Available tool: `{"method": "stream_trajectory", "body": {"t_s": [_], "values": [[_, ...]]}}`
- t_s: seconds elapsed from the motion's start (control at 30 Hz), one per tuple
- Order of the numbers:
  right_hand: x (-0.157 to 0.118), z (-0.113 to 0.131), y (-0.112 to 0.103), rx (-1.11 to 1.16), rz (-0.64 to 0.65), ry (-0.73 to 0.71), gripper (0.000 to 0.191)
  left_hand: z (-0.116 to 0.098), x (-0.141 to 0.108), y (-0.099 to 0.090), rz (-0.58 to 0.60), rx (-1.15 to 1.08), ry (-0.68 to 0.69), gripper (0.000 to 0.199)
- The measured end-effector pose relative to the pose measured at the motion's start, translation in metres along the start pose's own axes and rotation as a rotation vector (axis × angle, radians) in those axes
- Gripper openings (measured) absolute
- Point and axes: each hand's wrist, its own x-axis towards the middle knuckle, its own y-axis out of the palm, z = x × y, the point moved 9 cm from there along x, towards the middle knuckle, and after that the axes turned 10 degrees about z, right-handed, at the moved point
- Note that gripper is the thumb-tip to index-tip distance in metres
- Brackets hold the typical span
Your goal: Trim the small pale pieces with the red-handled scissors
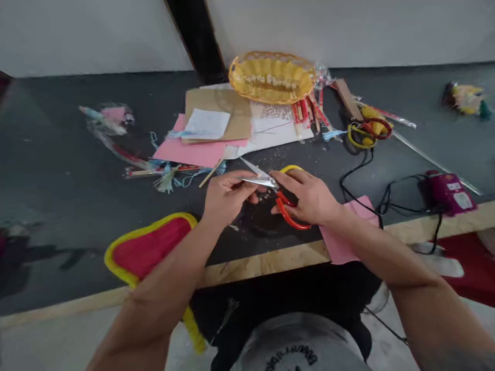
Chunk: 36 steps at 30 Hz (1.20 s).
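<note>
Over the dark table, my right hand (pixel 311 198) grips a pair of scissors (pixel 284 203) with one red and one yellow handle. The two blades are apart and point left, one of them crossing over my left fingers. My left hand (pixel 228 193) is closed in a pinch at the blades. Whatever lies between its fingertips is too small to make out. Small pale crumbs are scattered on the table around both hands. A red, yellow-edged padded piece (pixel 154 245) lies by my left forearm, partly covered by it.
Behind my hands lie pink paper (pixel 185 149), brown card (pixel 235 116) and a yellow woven basket (pixel 273 77). Tassels (pixel 168 178) lie to the left. On the right are another pair of scissors (pixel 367 135), a purple corded box (pixel 450 193) and a pink sheet (pixel 338 242) overhanging the wooden edge.
</note>
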Motion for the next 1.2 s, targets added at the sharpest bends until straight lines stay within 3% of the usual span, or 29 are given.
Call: {"method": "stream_trajectory", "body": {"t_s": [0.17, 0.4, 0.73, 1.2], "values": [[-0.0003, -0.0018, 0.0029, -0.028, 0.050, 0.064, 0.074, 0.0012, 0.0000, 0.0002, 0.017, 0.035, 0.026, 0.021], [0.0012, -0.0052, -0.0002, 0.031, 0.000, 0.077, 0.072, 0.0015, 0.0018, -0.0025, -0.038, -0.042, 0.065, 0.022], [0.0031, -0.0053, -0.0012, 0.079, -0.023, 0.008, 0.079, 0.0001, 0.0005, -0.0005, -0.007, 0.014, 0.076, 0.010], [0.0028, -0.0058, 0.0005, 0.094, -0.030, -0.002, 0.077, 0.0024, 0.0024, 0.0044, 0.043, -0.019, 0.058, 0.019]]}}
